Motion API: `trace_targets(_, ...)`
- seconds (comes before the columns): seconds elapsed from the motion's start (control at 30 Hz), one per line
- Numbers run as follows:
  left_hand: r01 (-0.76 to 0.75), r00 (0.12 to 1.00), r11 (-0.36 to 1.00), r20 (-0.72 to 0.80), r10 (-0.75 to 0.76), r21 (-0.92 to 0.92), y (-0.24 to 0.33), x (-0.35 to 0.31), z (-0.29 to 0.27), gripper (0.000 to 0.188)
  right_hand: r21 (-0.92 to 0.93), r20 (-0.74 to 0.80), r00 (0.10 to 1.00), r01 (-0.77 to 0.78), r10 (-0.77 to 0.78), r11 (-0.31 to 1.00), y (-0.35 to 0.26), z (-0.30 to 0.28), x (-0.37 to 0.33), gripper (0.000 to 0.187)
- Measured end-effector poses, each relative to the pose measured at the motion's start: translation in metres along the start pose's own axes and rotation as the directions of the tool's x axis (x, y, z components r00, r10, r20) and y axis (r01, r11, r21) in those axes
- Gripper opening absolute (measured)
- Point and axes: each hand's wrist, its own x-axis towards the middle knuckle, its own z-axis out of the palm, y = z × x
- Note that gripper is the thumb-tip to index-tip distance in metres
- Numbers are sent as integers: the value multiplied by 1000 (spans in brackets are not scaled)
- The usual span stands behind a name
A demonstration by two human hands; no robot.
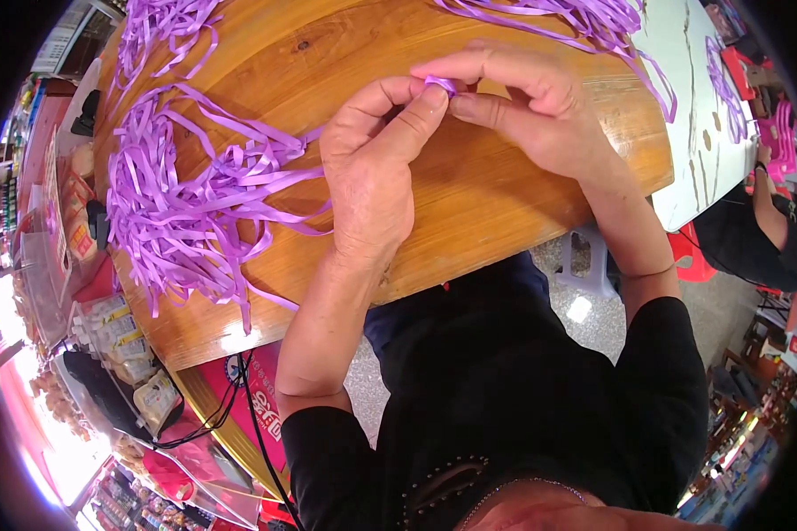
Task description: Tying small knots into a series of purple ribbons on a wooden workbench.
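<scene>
Shirt (505, 407): black cloth, bottom.
Ribbons (155, 190): glossy, upper left.
Left hand (376, 164): pinching folded ribbon (440, 85).
Right hand (549, 119): half-curled, thumb touching.

Wooden table (496, 208): it is brown and shiny, with visible grain and one dark knot (304, 45).
Left heap (164, 199): many flat purple ribbons lie tangled, several ends spreading toward the middle.
Upper-left heap (161, 31): more purple ribbons, partly cut by the view.
Upper-right heap (593, 19): also purple ribbons, some strands reaching the right edge.
White table (669, 53): it stands just beside, with dark veins, and carries a loose purple ribbon (724, 93).
</scene>
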Motion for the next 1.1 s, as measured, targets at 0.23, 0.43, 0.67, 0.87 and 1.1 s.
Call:
trace_targets(0.23,13,998,996,-61,-8,83,1,2,5,10,-628,92,928,335,-360,703,3,-3,5,34)
trace_targets(0.43,-3,995,961,-95,31,278,2,4,4,9,-660,340,815,562,-469,498,0,-26,28,26)
trace_targets(0.67,62,994,973,-106,-39,223,10,10,-6,10,-488,720,103,778,-687,-395,1,-43,72,25)
trace_targets(0.87,106,993,917,-89,-77,385,11,14,-7,8,-572,600,500,814,-625,103,-19,-44,61,20)
trace_targets(1.1,-7,996,967,-85,30,254,13,15,-5,11,-530,213,824,549,-525,646,-26,-37,50,16)
